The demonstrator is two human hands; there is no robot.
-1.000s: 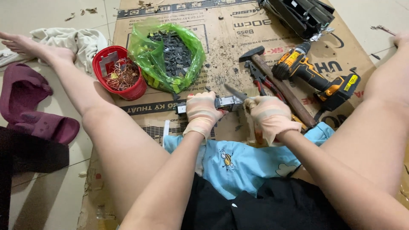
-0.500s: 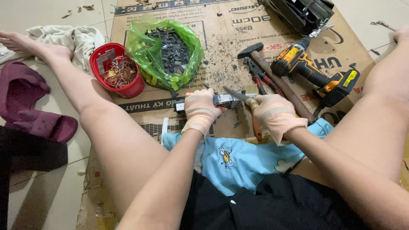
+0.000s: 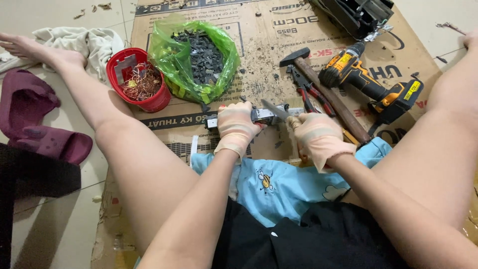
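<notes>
Both hands wear pale gloves and meet over the cardboard sheet [image 3: 259, 55] between my spread legs. My left hand [image 3: 238, 122] grips a small grey block-shaped part [image 3: 265, 115] and holds it level. My right hand [image 3: 316, 137] is closed around a knife handle. The knife blade [image 3: 275, 109] points up and left, and its tip rests against the right end of the grey part.
A green bag of dark scraps [image 3: 194, 60] and a red bowl of copper wire [image 3: 137, 82] sit to the left. Hammer [image 3: 318, 84], red-handled pliers [image 3: 311, 94], a yellow-black drill [image 3: 371, 84] and a black case [image 3: 356, 12] lie to the right. Maroon slippers [image 3: 30, 119] and a cloth [image 3: 84, 42] lie on the floor at left.
Both hands stay together on the grey part. The knife blade has shifted slightly against it, and the view has drifted a little.
</notes>
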